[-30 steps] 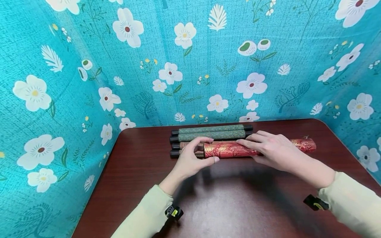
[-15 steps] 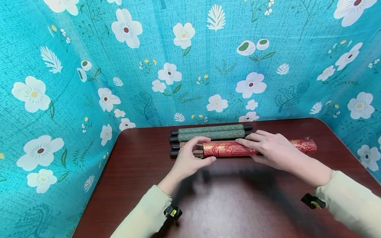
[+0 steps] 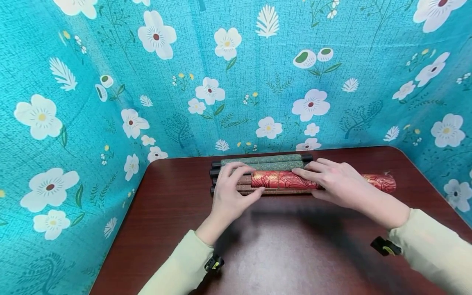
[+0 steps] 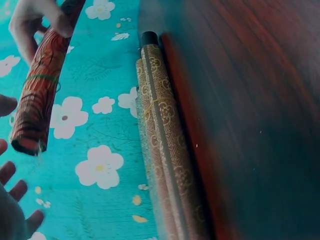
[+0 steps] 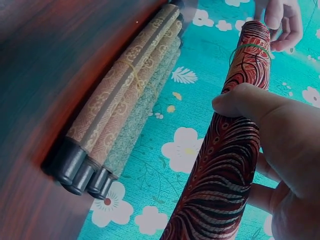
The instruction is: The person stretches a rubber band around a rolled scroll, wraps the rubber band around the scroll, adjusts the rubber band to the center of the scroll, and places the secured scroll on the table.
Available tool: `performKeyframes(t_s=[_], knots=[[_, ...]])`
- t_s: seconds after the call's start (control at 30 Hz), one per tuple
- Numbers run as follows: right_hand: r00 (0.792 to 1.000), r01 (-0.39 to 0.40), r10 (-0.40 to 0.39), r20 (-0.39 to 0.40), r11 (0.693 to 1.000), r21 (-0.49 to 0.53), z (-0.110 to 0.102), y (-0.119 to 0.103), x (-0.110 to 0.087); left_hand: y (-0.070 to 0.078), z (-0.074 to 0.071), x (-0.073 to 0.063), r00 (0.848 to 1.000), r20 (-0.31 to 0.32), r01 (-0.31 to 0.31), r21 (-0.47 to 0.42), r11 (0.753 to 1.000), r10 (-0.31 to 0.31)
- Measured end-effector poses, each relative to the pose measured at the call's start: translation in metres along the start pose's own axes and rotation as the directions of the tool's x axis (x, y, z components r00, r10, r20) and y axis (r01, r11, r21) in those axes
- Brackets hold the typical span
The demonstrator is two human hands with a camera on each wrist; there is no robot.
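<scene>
A red-and-gold patterned roll [image 3: 274, 179], bound by a thin green string [image 4: 44, 77], hangs above several scrolls. My right hand [image 3: 337, 180] holds its middle, thumb [image 5: 240, 102] on one side and fingers behind. At the roll's left end, my left hand [image 3: 229, 196] spreads its thumb and fingers around it. The left wrist view shows a gap between these fingers [image 4: 19, 190] and the roll's end. Below lie brown scrolls [image 4: 162, 130] with gold floral patterns and a thin yellow tie, beside green scrolls [image 3: 273, 159]. My right hand hides part of the roll.
Black knobs [image 5: 72, 160] stick out from the scrolls' ends. The scrolls lie side by side near the back edge of a dark reddish-brown table [image 3: 169, 237]. A turquoise floral cloth [image 3: 239, 102] hangs behind the table and along both sides.
The red roll has risen a little and shifted slightly right, showing more of the brown scrolls under it. My left fingers have moved up slightly and spread at its end.
</scene>
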State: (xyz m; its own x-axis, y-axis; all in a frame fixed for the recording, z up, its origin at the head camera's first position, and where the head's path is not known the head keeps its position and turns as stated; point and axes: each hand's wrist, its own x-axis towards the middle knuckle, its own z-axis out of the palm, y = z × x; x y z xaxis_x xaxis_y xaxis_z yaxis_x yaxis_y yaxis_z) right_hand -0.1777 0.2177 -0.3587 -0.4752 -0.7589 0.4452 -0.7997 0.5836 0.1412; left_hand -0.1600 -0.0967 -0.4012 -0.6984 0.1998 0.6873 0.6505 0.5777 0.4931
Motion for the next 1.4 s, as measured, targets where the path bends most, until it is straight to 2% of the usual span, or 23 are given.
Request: performKeyframes(t_s=[0.03, 0.1, 0.2, 0.3, 0.4, 0.57, 0.8, 0.97, 1.13, 1.4], knots=[[1.000, -0.001, 0.001, -0.004, 1.000, 0.002, 0.000, 0.000, 0.001, 0.002, 0.001, 0.000, 0.998, -0.024, -0.054, 0.050, 0.997, 0.055], [1.000, -0.003, 0.003, -0.011, 1.000, 0.005, 0.000, 0.000, 0.003, 0.006, 0.003, 0.001, 0.985, -0.064, -0.147, 0.160, 0.976, 0.159], [1.000, -0.010, 0.010, -0.009, 1.000, 0.003, -0.001, 0.000, 0.006, 0.014, 0.008, 0.001, 0.954, -0.098, -0.241, 0.306, 0.921, 0.282], [0.999, -0.028, 0.028, 0.016, 1.000, -0.002, -0.004, -0.001, 0.009, 0.020, 0.015, 0.002, 0.928, -0.118, -0.280, 0.405, 0.870, 0.354], [0.998, -0.044, 0.045, 0.041, 0.999, -0.006, -0.005, -0.004, 0.011, 0.024, 0.022, 0.003, 0.919, -0.126, -0.282, 0.456, 0.844, 0.375], [0.997, -0.052, 0.052, 0.053, 0.999, -0.004, -0.004, -0.006, 0.015, 0.029, 0.031, 0.003, 0.929, -0.137, -0.234, 0.503, 0.832, 0.344], [0.998, -0.047, 0.048, 0.051, 0.999, -0.023, -0.002, -0.006, 0.018, 0.035, 0.040, 0.004, 0.959, -0.163, -0.121, 0.507, 0.853, 0.232], [0.996, -0.046, 0.050, 0.077, 0.997, -0.057, 0.000, -0.008, 0.020, 0.038, 0.045, 0.003, 0.974, -0.162, -0.056, 0.504, 0.862, 0.158], [0.993, -0.059, 0.066, 0.098, 0.996, -0.073, 0.001, -0.009, 0.020, 0.039, 0.050, 0.004, 0.979, -0.177, -0.009, 0.472, 0.881, 0.105], [0.994, -0.068, 0.074, 0.078, 0.994, -0.080, 0.006, -0.011, 0.020, 0.036, 0.056, 0.003, 0.977, -0.204, 0.033, 0.449, 0.893, 0.067]])
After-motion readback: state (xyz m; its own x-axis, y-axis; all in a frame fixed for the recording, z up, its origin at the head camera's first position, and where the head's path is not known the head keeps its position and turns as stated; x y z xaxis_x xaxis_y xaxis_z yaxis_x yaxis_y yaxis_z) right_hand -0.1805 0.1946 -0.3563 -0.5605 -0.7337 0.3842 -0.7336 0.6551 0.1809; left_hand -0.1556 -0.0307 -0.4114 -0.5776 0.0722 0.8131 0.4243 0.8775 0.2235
